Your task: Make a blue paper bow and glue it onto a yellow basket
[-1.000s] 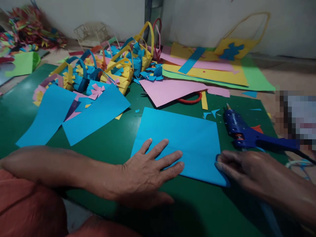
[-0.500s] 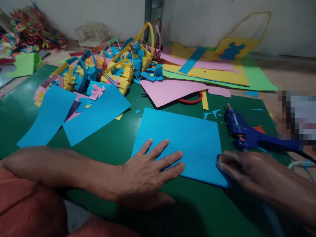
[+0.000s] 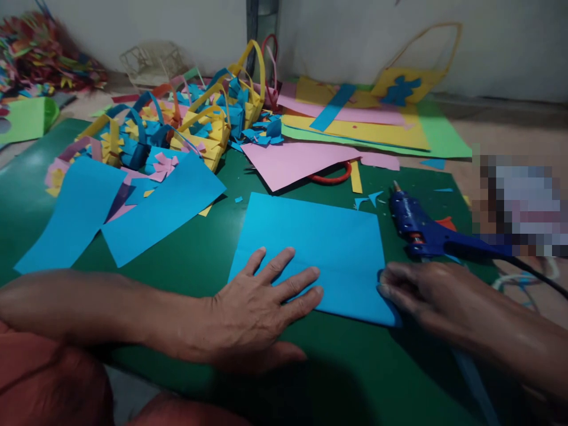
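Observation:
A folded-looking sheet of blue paper (image 3: 310, 236) lies on the green board (image 3: 177, 248) in front of me. My left hand (image 3: 270, 302) rests flat across its near left part, fingers spread. At the sheet's right edge, the fingers of my right hand (image 3: 412, 290) are closed in a pinch on the paper. A small dark bit shows at those fingertips, too small to name. Just beyond my right hand lies a blue glue gun (image 3: 415, 222), its nozzle pointing away from me.
Two blue paper pieces (image 3: 162, 210) lie at left before several small paper baskets (image 3: 206, 136). A pink sheet (image 3: 297, 163) partly covers red-handled scissors (image 3: 332, 177). Coloured sheets (image 3: 399, 136) and a yellow paper bag (image 3: 410, 83) stand behind. Blue scraps (image 3: 373, 198) lie near the glue gun.
The view has turned slightly right, so everything sits further left in the picture. Both hands keep the same hold on the blue paper.

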Available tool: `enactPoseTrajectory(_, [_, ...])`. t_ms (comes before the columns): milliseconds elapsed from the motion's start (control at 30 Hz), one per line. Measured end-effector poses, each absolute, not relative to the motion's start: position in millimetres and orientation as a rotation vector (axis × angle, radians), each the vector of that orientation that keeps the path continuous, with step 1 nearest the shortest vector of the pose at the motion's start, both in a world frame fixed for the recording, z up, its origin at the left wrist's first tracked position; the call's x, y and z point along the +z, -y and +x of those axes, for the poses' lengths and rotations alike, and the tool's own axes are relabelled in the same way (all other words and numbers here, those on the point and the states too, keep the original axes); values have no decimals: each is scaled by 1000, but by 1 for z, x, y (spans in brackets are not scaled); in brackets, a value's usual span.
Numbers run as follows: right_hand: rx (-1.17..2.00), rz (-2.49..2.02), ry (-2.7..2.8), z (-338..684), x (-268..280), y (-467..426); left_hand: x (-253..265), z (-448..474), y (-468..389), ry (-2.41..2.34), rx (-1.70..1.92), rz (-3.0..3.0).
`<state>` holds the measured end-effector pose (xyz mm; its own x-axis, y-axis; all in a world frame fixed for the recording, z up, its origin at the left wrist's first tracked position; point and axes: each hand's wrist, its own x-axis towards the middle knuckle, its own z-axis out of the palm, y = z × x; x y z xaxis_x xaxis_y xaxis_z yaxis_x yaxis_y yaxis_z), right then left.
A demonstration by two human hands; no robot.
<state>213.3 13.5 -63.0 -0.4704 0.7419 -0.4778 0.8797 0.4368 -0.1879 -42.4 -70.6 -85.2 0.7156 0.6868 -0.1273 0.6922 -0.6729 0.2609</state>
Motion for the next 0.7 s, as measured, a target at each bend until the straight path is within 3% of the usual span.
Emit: enactPoseTrajectory(700, [-649,1507,-2295,196,-36,-3,-94,-42,78,-1139,-33,2759])
